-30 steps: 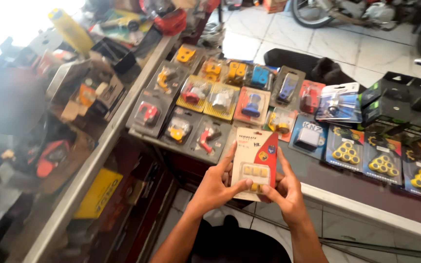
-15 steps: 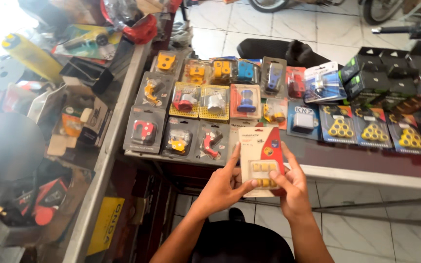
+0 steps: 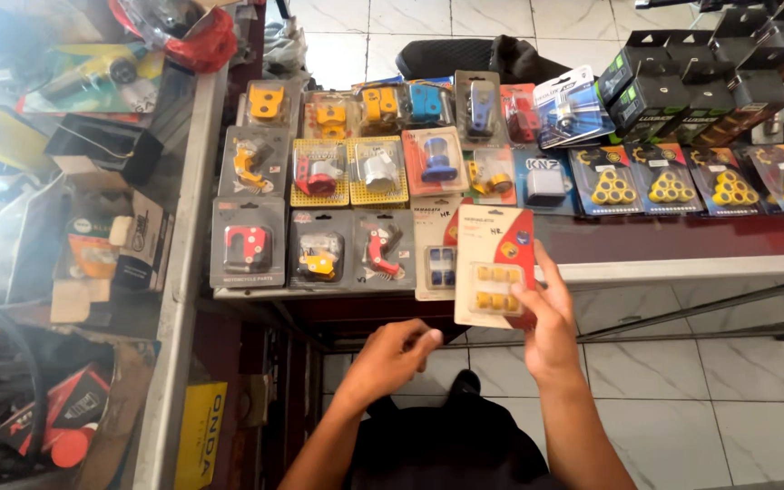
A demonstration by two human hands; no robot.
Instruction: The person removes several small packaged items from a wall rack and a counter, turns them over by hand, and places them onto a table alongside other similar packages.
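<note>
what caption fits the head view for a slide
Right hand holds a blister pack of yellow rollers above a counter.

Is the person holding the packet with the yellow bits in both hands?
No, only the right hand grips the packet; the left hand is curled below it, off the packet.

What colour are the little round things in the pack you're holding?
Yellow rollers, in the cream and red pack; head view.
</note>
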